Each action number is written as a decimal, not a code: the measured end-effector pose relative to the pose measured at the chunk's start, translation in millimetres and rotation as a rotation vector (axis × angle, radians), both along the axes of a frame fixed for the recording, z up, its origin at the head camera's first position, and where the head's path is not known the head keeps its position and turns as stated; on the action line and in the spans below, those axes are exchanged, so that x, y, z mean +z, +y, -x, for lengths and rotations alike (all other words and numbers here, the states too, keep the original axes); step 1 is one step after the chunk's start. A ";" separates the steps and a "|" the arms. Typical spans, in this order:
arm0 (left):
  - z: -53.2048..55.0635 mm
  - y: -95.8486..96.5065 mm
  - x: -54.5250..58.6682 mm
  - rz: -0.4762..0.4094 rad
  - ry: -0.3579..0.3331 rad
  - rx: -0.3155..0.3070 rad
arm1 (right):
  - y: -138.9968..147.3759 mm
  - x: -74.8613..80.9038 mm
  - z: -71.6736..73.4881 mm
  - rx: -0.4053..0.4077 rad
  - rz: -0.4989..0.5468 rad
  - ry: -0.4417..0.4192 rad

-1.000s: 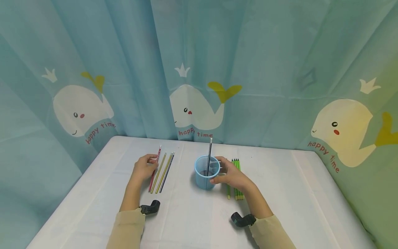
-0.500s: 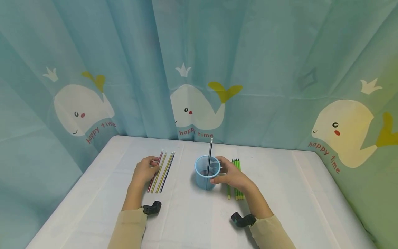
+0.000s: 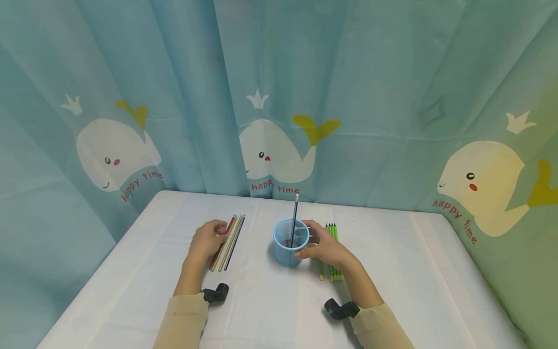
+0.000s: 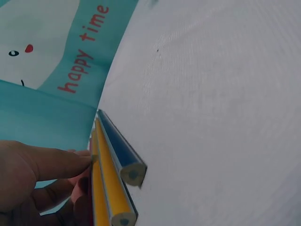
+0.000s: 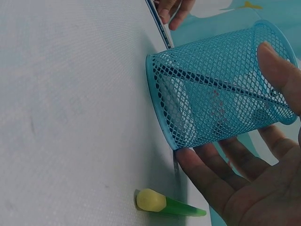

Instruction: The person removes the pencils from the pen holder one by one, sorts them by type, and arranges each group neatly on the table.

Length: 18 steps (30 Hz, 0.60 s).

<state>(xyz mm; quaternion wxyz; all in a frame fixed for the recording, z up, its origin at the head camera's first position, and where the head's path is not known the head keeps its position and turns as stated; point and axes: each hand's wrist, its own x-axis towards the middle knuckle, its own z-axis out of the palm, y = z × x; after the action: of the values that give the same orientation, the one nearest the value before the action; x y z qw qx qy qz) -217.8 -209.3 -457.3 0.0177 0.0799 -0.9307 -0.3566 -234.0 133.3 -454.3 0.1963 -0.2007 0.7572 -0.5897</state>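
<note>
My left hand point(image 3: 207, 240) pinches a red pencil point(image 3: 230, 225) at the left of the table, its thumb over the row and its other fingers curled along the outer side. Two yellow pencils point(image 4: 109, 188) lie right beside it, and a dark blue pencil point(image 4: 121, 146) lies at the row's right end. With fingers and thumb spread round its side, my right hand point(image 3: 327, 247) holds a light blue mesh pencil cup point(image 5: 211, 89), which stands upright on the table. One dark pencil point(image 3: 294, 213) leans inside the cup, its end sticking out above the rim.
Several green pencils point(image 3: 334, 237) lie right of the cup, partly hidden by the right hand, with one point(image 5: 174, 205) apart from the rest. A white cloth covers the table point(image 3: 257, 310). Behind it hangs a blue-green curtain point(image 3: 375, 160) printed with whales.
The left hand has moved slightly right with the red pencil, which has come up against the yellow pencils. The right hand and the cup have stayed in place.
</note>
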 end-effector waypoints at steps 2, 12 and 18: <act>-0.1 2.2 0.3 -0.005 0.003 -0.006 | -0.3 0.3 -0.4 -0.003 -0.004 0.000; 0.8 6.1 0.8 -0.005 -0.004 -0.011 | -0.4 4.9 -3.5 0.004 0.014 0.006; 0.1 4.5 3.9 -0.011 -0.006 0.008 | -0.3 3.0 -2.0 0.002 0.005 0.008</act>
<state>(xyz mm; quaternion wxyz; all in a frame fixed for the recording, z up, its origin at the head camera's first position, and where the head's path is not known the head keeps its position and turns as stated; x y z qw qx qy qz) -217.9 -204.8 -453.4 0.0158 0.0849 -0.9285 -0.3611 -232.1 133.0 -451.3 0.1934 -0.2042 0.7563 -0.5907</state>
